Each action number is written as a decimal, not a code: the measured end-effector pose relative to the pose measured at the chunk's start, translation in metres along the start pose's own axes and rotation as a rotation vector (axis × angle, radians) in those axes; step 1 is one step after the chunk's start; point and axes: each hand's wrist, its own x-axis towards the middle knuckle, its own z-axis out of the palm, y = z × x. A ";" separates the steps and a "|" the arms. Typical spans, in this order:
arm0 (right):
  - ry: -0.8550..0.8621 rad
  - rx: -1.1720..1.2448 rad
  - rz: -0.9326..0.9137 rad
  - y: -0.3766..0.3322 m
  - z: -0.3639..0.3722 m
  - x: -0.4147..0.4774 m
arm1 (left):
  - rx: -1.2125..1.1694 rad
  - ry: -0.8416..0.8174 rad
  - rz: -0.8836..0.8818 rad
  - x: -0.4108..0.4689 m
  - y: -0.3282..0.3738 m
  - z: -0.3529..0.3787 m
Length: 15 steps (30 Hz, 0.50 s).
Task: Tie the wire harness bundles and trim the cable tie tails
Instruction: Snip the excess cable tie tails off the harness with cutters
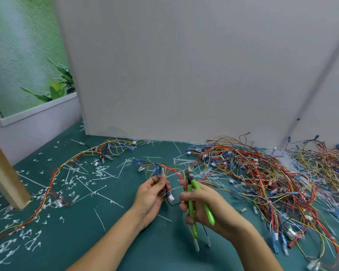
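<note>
Green mat (110, 243), near centre: both hands at work, close together but not touching.

Left hand (151, 194): palm facing right, fingers curled. Thumb and fingertips pinch a small harness (160, 168) of red, yellow and blue wires. The wires fan out far-left of the fingers. A white connector (171, 197) and a black loop hang below the grip, between the hands.

Right hand (209, 204): fingers wrapped round the cutters (193, 194), which have green handles. Handles parted, one under the fingers and one against the palm. Nose points far, just right of the held wires. It is blurred, so I cannot tell whether the blades are closed or touching anything.

A pale tie (175, 187) runs across the gap between the hands. Its ends are too faint to trace.

Right side: a large loose pile (262, 173) of harnesses, mostly red, yellow and blue with white and blue connectors. It reaches from the right hand to the far-right edge.

Left side: a long tied harness (53, 178) curves from the far centre to the near-left corner. White tails (99, 171) are scattered around it and over the mat.

Far: grey panel (184, 65) standing upright on the mat. Far left: wooden post (4, 173), leaning. Behind it, a poster (27, 55) with green leaves.
</note>
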 end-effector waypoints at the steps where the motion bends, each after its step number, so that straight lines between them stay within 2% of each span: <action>1: 0.023 -0.121 0.003 0.002 0.001 0.000 | -0.004 0.015 0.008 0.000 0.000 0.000; 5: 0.004 -0.398 -0.016 0.006 0.007 0.001 | 0.001 0.037 0.022 0.000 0.000 -0.001; 9: 0.014 -0.430 -0.068 0.013 0.008 0.006 | 0.017 0.012 0.025 -0.001 0.001 -0.001; 15: 0.037 -0.608 -0.137 0.022 0.006 0.011 | 0.019 -0.005 0.046 -0.003 0.001 0.001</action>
